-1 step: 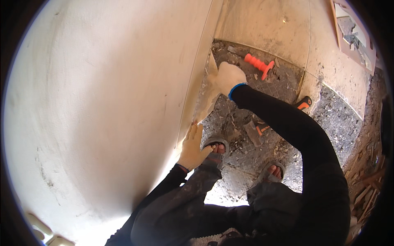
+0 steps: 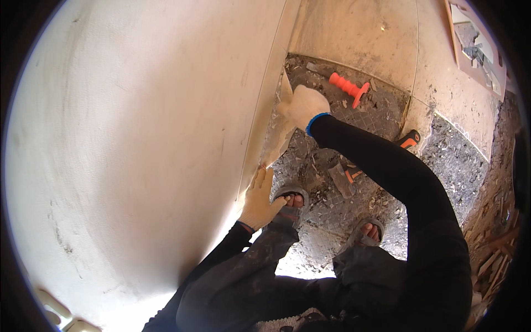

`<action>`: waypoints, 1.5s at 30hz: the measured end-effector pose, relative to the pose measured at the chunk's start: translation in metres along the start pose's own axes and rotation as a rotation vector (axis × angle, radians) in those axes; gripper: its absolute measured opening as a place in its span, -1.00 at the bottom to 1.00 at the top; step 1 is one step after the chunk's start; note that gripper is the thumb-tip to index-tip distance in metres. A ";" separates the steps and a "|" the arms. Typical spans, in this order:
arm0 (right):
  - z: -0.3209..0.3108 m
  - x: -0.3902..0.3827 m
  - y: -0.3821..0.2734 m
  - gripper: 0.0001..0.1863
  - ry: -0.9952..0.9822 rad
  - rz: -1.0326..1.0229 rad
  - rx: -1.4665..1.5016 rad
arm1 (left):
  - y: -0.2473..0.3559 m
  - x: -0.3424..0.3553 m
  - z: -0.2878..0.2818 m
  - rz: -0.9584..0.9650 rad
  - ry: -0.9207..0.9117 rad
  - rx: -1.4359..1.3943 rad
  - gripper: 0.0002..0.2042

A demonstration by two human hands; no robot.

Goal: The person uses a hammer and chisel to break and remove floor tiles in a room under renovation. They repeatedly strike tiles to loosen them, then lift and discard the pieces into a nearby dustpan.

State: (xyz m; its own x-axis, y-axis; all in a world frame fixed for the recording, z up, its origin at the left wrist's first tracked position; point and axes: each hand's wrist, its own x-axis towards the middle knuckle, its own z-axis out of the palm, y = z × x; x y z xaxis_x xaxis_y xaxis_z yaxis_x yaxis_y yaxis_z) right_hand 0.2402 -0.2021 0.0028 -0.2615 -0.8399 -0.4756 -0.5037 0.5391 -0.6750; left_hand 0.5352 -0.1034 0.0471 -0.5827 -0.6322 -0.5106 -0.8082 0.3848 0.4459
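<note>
My right hand (image 2: pixel 310 108), in a cream work glove with a blue cuff, is closed at the edge of a broken, pale tile piece (image 2: pixel 278 139) along the foot of the left wall; its fingertips blend into the piece. Lower down, my left hand (image 2: pixel 258 198), gloved too, lies with fingers stretched out and thumb apart, fingertips at the lower end of that piece. Beyond my right hand lies a flat chisel with an orange-red grip (image 2: pixel 347 87). A hammer rests on the floor, its head (image 2: pixel 342 180) near my foot and its black-and-orange handle (image 2: pixel 409 139) partly hidden beneath my forearm.
A large pale wall panel (image 2: pixel 155 110) rises on the left, and tiled wall (image 2: pixel 359 33) at the back. Rubble and chips cover the dark floor (image 2: pixel 376 116) around my sandalled feet. A framed mirror-like panel (image 2: pixel 478 50) leans at upper right; wood scraps (image 2: pixel 498 254) lie at right.
My right hand and forearm have shifted very slightly to the left. The left hand and the tools have stayed where they were.
</note>
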 end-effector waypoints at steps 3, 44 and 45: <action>0.009 0.009 0.000 -0.51 -0.046 0.065 0.089 | 0.002 0.001 -0.003 0.005 0.007 0.072 -0.11; -0.085 0.005 0.048 -0.54 -0.322 0.099 1.021 | -0.004 0.005 -0.004 0.023 0.036 0.016 -0.30; -0.081 0.002 0.047 -0.52 -0.323 0.125 1.121 | -0.004 0.005 -0.004 0.024 0.040 0.011 -0.31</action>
State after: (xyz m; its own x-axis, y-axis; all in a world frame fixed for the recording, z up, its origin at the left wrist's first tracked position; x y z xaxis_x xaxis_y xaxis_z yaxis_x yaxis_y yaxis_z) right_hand 0.1492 -0.1831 0.0158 0.0448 -0.8092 -0.5858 0.5598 0.5060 -0.6562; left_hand 0.5353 -0.1111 0.0462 -0.5981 -0.6491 -0.4700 -0.7951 0.4073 0.4493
